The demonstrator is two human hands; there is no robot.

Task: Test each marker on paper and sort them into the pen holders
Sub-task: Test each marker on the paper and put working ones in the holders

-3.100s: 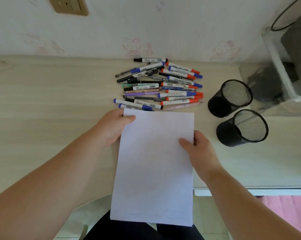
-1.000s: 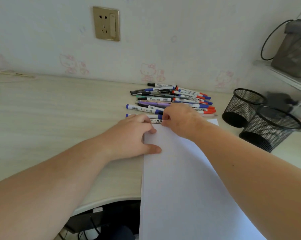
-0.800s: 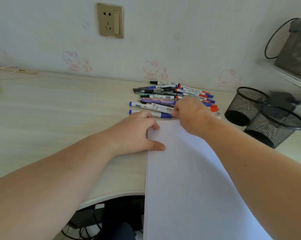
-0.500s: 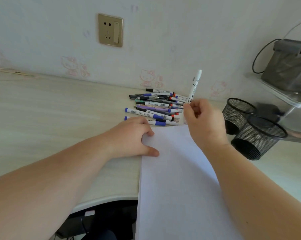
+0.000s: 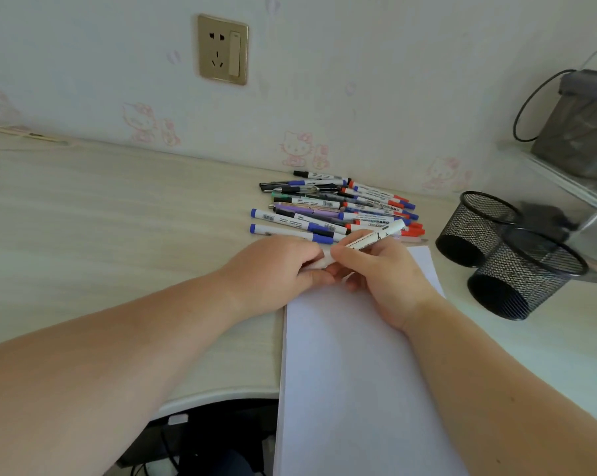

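A: What are the fingers doing?
B: The right hand (image 5: 386, 280) is pinching a white marker (image 5: 376, 238); the left hand (image 5: 276, 269) is curling round its near end, above the paper (image 5: 352, 372).
A: And around them?
B: The marker pile (image 5: 331, 207) is lying just beyond; two mesh pen holders (image 5: 503, 255) are standing to the right.

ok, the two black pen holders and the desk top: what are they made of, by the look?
Pen holders: black wire mesh, likely painted metal; the open weave lets light through, with a solid rim. Desk top: pale wood-grain, probably matte laminate; the streaks run uniform and flat, the front edge rounded.
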